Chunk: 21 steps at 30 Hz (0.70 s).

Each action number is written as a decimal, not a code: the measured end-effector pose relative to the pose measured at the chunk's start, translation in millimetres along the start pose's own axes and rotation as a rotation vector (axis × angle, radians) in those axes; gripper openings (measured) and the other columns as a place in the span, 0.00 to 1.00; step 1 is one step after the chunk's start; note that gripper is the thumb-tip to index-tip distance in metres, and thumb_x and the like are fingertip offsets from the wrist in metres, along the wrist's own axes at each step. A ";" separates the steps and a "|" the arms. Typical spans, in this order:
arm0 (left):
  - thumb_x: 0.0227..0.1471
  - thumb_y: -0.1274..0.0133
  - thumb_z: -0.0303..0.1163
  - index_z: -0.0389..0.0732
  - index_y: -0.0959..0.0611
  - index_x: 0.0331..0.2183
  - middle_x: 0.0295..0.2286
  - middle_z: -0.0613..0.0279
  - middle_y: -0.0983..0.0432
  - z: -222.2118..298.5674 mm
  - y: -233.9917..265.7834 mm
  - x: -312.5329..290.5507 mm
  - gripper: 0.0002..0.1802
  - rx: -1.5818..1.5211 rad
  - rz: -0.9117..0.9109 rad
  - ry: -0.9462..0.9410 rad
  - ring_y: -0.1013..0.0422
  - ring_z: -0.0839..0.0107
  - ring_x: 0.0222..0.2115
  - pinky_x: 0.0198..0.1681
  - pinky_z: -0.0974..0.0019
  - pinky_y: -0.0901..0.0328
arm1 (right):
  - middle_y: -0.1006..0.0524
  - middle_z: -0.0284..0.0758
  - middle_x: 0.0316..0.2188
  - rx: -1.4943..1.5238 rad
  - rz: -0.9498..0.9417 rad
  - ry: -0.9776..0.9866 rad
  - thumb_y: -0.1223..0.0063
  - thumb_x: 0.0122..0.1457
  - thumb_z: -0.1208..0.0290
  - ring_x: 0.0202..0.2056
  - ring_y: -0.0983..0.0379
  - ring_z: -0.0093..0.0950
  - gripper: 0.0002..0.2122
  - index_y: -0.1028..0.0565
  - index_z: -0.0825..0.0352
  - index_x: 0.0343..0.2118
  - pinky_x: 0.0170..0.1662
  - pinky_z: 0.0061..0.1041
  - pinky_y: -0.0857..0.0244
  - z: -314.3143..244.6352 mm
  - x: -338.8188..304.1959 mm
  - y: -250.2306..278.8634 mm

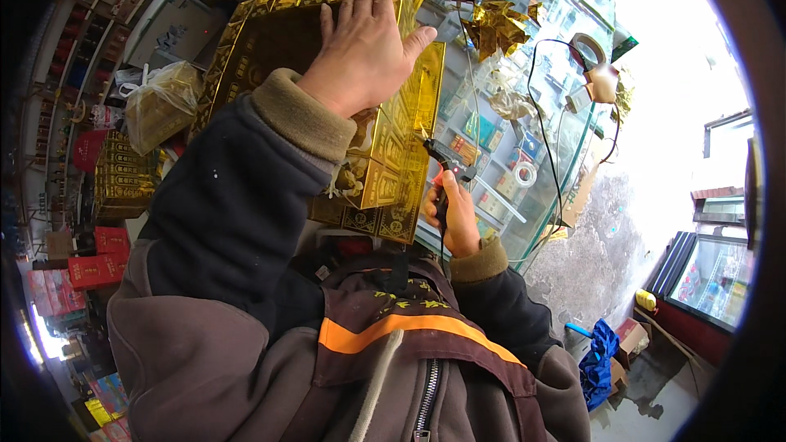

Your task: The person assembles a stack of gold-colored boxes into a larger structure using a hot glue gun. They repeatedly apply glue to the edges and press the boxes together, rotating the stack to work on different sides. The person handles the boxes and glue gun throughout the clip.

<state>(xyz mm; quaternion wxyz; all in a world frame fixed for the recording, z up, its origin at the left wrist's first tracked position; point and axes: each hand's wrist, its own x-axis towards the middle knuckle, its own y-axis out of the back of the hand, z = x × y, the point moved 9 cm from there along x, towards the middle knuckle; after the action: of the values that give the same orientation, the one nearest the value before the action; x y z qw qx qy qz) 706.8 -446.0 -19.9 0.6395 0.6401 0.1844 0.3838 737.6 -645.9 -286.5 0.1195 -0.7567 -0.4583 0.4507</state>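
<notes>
A large box-like piece [393, 143] covered in shiny gold patterned foil stands before me, with a dark hollow at its upper left. My left hand [364, 49] lies flat on its upper part, fingers stretched out and thumb apart. In my right hand [458, 221] is a black hot glue gun [449, 160], its handle wrapped by my fingers. The gun's tip sits close to the right side of the gold piece; whether it touches cannot be made out. A dark cord hangs below the gun.
A glass display counter [524, 217] extends at the right, bearing crumpled gold foil [495, 29], a tape roll [588, 50] and a black cable [530, 86]. At left are a bagged gold box [160, 110], another gold box [123, 176] and red boxes [98, 270]. Blue plastic [600, 360] lies at lower right.
</notes>
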 end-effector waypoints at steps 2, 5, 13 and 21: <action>0.62 0.62 0.66 0.29 0.52 0.67 0.68 0.37 0.59 0.3 0.2 0.1 0.54 -0.008 0.013 -0.010 0.62 0.48 0.70 0.70 0.41 0.65 | 0.33 0.31 0.27 -0.079 -0.009 0.043 0.56 0.71 0.53 0.19 0.37 0.21 0.16 0.32 0.64 0.38 0.18 0.20 0.47 1.0 -5.6 6.6; 0.62 0.62 0.65 0.29 0.51 0.67 0.68 0.38 0.59 -1.2 -0.5 0.4 0.53 -0.009 0.014 -0.006 0.62 0.48 0.70 0.70 0.42 0.65 | 0.32 0.29 0.25 -0.264 -0.018 0.150 0.55 0.71 0.55 0.17 0.38 0.19 0.16 0.32 0.65 0.38 0.18 0.20 0.46 -3.8 -12.6 16.1; 0.64 0.60 0.61 0.33 0.47 0.67 0.67 0.37 0.57 8.5 8.8 -1.9 0.47 0.087 0.052 -0.036 0.61 0.46 0.69 0.70 0.42 0.66 | 0.25 0.38 0.26 -0.936 0.143 0.924 0.36 0.59 0.69 0.25 0.31 0.29 0.18 0.25 0.69 0.51 0.31 0.28 0.34 -87.0 -75.4 11.3; 0.54 0.38 0.48 0.49 0.15 0.44 0.38 0.68 0.22 88.2 40.3 -25.9 0.19 -0.287 0.021 -0.775 0.34 0.66 0.49 0.58 0.56 0.46 | 0.28 0.40 0.29 -1.039 0.160 1.132 0.32 0.53 0.75 0.25 0.31 0.34 0.14 0.26 0.71 0.38 0.30 0.28 0.35 -150.8 -127.1 0.9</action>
<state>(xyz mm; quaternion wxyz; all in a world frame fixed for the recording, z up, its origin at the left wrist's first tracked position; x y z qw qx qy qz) 744.2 -529.1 22.2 0.7403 0.6436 -0.1320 0.1428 835.4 -713.2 -129.1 -0.0677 -0.8617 -0.4239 -0.2705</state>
